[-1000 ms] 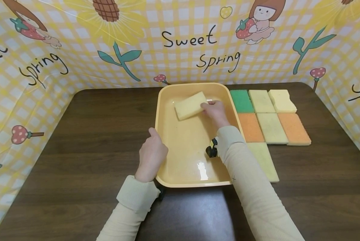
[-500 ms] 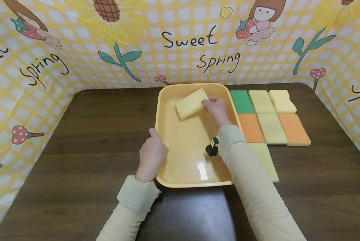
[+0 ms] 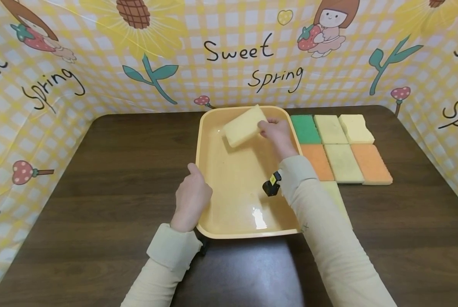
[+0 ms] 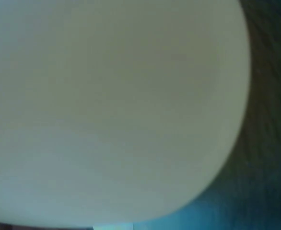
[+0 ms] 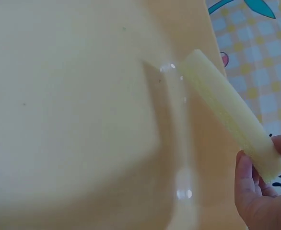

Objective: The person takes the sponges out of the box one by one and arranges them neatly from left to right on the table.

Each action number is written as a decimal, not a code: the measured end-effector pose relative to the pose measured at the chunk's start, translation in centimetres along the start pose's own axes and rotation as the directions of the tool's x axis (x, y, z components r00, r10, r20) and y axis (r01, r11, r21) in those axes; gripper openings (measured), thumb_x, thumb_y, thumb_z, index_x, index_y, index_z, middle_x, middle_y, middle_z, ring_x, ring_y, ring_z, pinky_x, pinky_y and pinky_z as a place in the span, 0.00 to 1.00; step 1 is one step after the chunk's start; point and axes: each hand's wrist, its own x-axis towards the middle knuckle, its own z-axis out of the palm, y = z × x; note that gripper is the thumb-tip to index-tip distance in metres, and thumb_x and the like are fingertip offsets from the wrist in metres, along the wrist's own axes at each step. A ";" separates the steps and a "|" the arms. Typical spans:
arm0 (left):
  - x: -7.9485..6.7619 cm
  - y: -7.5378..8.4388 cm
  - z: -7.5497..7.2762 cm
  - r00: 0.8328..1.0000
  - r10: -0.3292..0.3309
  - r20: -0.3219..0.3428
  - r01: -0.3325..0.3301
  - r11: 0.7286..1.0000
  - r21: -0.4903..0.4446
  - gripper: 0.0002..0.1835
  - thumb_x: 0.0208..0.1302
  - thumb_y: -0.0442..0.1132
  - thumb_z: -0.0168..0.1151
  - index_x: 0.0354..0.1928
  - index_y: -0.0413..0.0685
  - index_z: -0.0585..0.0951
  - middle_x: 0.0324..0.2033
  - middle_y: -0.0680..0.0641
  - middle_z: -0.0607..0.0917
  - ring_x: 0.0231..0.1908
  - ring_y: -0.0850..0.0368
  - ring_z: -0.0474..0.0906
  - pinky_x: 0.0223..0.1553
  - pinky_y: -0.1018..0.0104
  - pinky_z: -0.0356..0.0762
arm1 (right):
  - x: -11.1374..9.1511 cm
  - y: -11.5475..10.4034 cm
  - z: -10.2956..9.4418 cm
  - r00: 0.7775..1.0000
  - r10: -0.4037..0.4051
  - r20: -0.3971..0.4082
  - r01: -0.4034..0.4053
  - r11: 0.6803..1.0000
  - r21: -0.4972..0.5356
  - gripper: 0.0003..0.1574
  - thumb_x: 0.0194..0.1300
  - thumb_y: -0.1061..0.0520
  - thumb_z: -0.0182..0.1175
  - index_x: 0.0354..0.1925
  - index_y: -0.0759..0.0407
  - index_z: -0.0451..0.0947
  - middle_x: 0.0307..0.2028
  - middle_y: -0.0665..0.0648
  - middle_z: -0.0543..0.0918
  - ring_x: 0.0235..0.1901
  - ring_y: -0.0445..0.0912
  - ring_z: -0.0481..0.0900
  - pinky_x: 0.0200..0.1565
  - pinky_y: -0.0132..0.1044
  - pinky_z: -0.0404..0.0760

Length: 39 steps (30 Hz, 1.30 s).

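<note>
My right hand (image 3: 277, 134) pinches a pale yellow sponge (image 3: 245, 126) by its right end, thumb on top. The sponge is tilted over the far part of a shallow yellow plastic tub (image 3: 232, 192), above a shadow on the floor of the tub. In the right wrist view, the sponge (image 5: 231, 112) shows its long edge between thumb and fingertips. At the tub's left side, my left hand (image 3: 192, 198) grips the rim, with its fingers mostly hidden. Only the blurred tub wall (image 4: 111, 110) fills the left wrist view.
Right of the tub lie flat sponges in rows: a green one (image 3: 305, 129), a wavy-edged yellow one (image 3: 357, 128), orange ones (image 3: 371, 164) and several pale ones (image 3: 343, 163). A checked cloth (image 3: 229, 25) hangs behind the dark wooden table (image 3: 117, 170).
My right hand has risen and moved slightly away, lifting the sponge and tipping its far edge up toward the tub's back rim. My left hand stays in place.
</note>
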 end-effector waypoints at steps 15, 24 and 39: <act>0.0 0.0 0.1 1.000 0.004 -0.019 -0.004 1.000 0.002 0.17 0.61 0.32 0.49 0.50 0.34 0.60 0.26 0.35 0.80 0.22 0.43 0.78 0.20 0.57 0.69 | -0.7 -1.9 -2.0 0.996 -0.085 -0.035 0.087 0.993 0.085 0.22 0.61 0.62 0.54 0.53 0.71 0.72 0.37 0.51 0.73 0.28 0.36 0.76 0.48 0.33 0.79; 0.0 -0.1 0.1 1.000 0.002 -0.004 -0.002 1.000 -0.008 0.17 0.62 0.32 0.48 0.51 0.34 0.60 0.27 0.36 0.80 0.22 0.44 0.77 0.19 0.59 0.68 | -1.6 -2.6 -4.2 0.998 -0.066 0.009 0.063 0.986 0.151 0.05 0.62 0.61 0.56 0.38 0.61 0.72 0.37 0.53 0.72 0.28 0.39 0.75 0.36 0.24 0.79; -0.1 0.0 0.1 1.000 0.019 -0.021 -0.019 1.000 -0.006 0.17 0.61 0.32 0.49 0.51 0.34 0.60 0.26 0.36 0.80 0.21 0.44 0.77 0.19 0.59 0.68 | -4.1 -2.2 -9.0 0.990 -0.090 0.105 0.076 0.989 0.126 0.30 0.68 0.55 0.52 0.62 0.69 0.61 0.44 0.51 0.71 0.36 0.36 0.75 0.41 0.22 0.76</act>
